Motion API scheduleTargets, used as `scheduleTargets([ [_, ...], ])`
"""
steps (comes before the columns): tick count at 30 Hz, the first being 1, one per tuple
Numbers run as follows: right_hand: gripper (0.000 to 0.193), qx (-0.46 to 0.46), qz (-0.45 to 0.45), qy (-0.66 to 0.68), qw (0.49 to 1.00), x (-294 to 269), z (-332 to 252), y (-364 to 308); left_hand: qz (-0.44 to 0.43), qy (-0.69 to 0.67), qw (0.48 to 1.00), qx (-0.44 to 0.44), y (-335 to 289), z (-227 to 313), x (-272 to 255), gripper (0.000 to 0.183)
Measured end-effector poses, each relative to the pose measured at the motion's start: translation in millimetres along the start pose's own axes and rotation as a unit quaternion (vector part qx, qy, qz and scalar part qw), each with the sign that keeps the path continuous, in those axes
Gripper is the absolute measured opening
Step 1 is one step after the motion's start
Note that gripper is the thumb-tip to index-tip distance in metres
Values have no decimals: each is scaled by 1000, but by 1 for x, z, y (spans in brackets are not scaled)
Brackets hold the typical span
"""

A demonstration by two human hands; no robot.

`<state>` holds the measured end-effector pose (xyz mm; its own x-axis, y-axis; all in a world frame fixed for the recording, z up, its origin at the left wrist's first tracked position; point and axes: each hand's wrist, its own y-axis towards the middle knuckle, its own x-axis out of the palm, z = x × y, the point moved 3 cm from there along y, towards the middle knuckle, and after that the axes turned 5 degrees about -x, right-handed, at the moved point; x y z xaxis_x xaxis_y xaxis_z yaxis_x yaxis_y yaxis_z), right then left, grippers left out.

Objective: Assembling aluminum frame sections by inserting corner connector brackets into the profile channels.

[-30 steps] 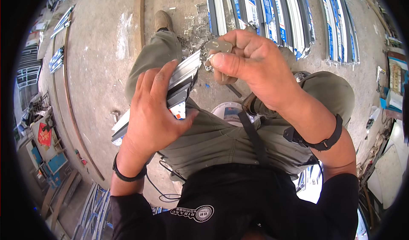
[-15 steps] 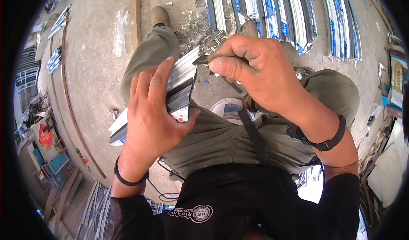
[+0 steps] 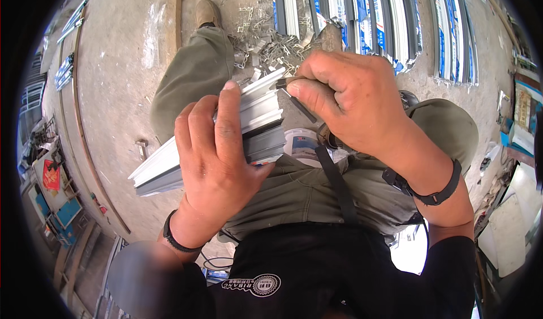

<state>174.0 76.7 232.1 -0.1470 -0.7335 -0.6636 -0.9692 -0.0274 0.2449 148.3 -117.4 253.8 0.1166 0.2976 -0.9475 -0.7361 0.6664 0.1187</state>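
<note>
My left hand (image 3: 212, 143) is wrapped over a length of white and grey metal profile (image 3: 263, 104), which lies slanted across my thigh. Its cut end points up to the right, toward my right hand (image 3: 353, 101). Between the thumb and bent forefinger of that hand is a small black piece (image 3: 281, 83), pinched right at the profile's white edge. Most of the piece is hidden by the fingers. A dark narrow bar (image 3: 302, 110) shows below them; whether it belongs to the held piece I cannot tell.
A white bucket (image 3: 302, 143) stands between my legs. Metal scraps and small brackets (image 3: 277, 47) are heaped ahead on the concrete floor. Stacks of profiles with blue-white film (image 3: 362, 16) lie beyond, with another bundle (image 3: 455, 36) farther right. A small metal piece (image 3: 141, 146) lies left.
The profile has shifted right and turned so more of its ribbed face shows. My left hand moved right with it. My right hand still pinches the black piece at its edge.
</note>
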Motion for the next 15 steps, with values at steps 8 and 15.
scheduleTargets([
  [8, 19, -29, -42, -37, 998, -7, -1, 2, 2, 48, 998, 30, -5, 3, 10, 100],
  [15, 17, 10, -149, -33, 988, -6, 6, 5, -54, 13, 998, 32, 2, 5, 5, 97],
])
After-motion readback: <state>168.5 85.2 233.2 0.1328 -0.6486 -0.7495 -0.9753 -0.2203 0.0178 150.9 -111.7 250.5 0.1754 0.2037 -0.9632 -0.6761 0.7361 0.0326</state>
